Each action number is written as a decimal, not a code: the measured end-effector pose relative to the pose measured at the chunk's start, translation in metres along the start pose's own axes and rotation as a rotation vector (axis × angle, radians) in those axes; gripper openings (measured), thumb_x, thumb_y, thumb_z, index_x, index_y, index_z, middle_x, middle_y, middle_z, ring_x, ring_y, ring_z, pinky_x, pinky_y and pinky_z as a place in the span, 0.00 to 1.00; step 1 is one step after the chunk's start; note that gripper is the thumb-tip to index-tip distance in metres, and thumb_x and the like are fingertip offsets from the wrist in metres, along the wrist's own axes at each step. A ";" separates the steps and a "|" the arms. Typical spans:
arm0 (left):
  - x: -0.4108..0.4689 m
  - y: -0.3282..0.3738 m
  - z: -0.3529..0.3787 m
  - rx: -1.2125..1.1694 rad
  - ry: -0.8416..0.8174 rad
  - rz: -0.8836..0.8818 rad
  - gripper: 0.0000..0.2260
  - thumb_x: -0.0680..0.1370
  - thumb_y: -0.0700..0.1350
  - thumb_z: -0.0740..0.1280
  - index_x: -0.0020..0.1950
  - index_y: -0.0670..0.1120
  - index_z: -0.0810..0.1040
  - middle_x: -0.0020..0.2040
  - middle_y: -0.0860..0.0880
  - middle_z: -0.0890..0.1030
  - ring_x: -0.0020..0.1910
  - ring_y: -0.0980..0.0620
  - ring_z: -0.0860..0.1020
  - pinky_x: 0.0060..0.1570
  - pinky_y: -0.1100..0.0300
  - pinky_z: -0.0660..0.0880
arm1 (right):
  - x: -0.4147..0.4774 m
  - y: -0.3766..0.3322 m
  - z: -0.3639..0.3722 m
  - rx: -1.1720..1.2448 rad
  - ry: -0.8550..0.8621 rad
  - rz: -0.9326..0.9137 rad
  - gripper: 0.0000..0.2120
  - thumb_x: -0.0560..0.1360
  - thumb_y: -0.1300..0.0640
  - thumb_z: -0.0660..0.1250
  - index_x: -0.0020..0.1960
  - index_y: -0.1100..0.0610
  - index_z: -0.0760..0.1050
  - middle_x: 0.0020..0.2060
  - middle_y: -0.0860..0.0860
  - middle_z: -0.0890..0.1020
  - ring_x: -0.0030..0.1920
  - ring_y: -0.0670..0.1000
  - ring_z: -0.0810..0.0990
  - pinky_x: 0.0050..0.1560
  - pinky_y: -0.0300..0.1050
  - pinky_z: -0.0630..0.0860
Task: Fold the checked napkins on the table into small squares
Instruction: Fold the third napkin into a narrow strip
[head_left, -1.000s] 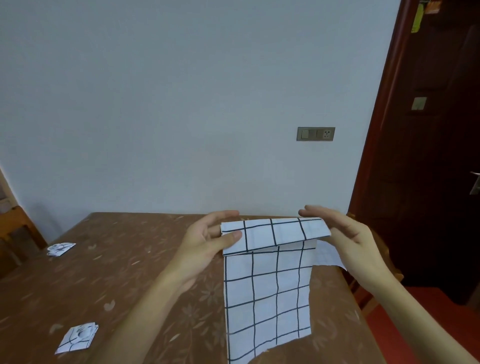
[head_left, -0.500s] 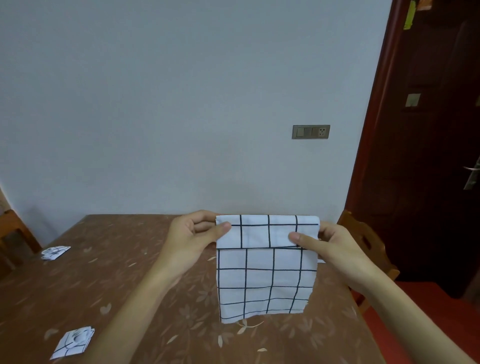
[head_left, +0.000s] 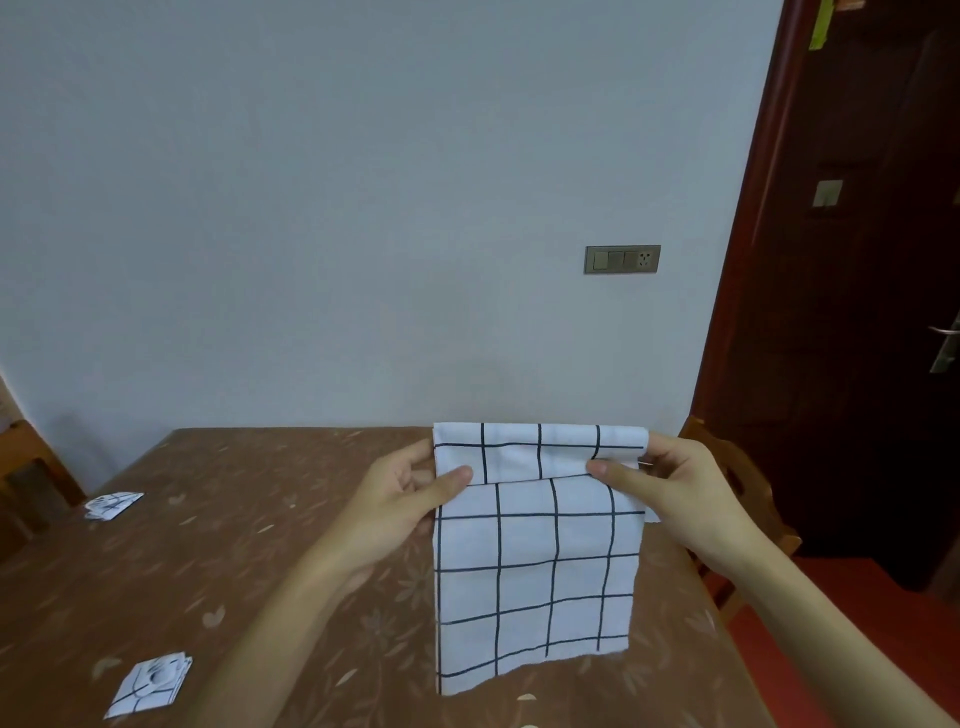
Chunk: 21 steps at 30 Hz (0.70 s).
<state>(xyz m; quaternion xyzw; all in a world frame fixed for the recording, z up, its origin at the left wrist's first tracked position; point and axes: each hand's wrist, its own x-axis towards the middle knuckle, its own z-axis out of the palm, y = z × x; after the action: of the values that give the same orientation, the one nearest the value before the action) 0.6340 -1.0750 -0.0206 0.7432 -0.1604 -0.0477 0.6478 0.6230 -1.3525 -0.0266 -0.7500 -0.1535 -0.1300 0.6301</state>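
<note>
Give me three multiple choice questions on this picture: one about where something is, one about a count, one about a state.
1. Where on the table is the nearer small folded napkin?
A. near left part
B. far right corner
C. dead centre

2. How many small folded napkins lie on the table?
A. one
B. two
C. four

3. What state is the large checked napkin in?
A. spread flat, untouched
B. crumpled in one hand
C. held up, top edge folded over

Answers:
1 A: it lies low at the left of the view.
2 B: that one, plus a farther folded napkin by the table's left edge.
3 C: the left hand and right hand each pinch a top corner, with the flap hanging over.
</note>
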 end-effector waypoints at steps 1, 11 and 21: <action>0.000 0.001 0.000 -0.063 -0.015 -0.046 0.14 0.80 0.42 0.67 0.66 0.49 0.78 0.53 0.44 0.86 0.40 0.55 0.86 0.40 0.58 0.83 | 0.000 -0.001 -0.002 -0.007 0.001 -0.018 0.09 0.74 0.64 0.73 0.51 0.55 0.86 0.46 0.53 0.88 0.49 0.49 0.85 0.52 0.42 0.79; 0.011 -0.006 -0.001 -0.435 -0.058 -0.118 0.18 0.77 0.51 0.67 0.60 0.41 0.82 0.60 0.37 0.83 0.55 0.43 0.83 0.52 0.52 0.82 | 0.001 0.011 -0.011 -0.121 -0.021 -0.122 0.24 0.73 0.79 0.63 0.46 0.52 0.87 0.55 0.47 0.85 0.60 0.46 0.81 0.55 0.36 0.77; 0.015 -0.007 0.001 -0.248 0.104 0.001 0.14 0.76 0.37 0.70 0.62 0.44 0.81 0.57 0.44 0.86 0.55 0.44 0.84 0.56 0.49 0.78 | 0.000 0.001 -0.010 0.128 -0.082 0.102 0.23 0.79 0.68 0.60 0.70 0.50 0.73 0.55 0.45 0.85 0.57 0.43 0.82 0.55 0.36 0.78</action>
<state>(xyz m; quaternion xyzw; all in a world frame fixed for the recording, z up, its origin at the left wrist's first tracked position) 0.6490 -1.0792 -0.0256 0.6588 -0.1195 -0.0282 0.7422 0.6235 -1.3620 -0.0257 -0.7195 -0.1487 -0.0568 0.6760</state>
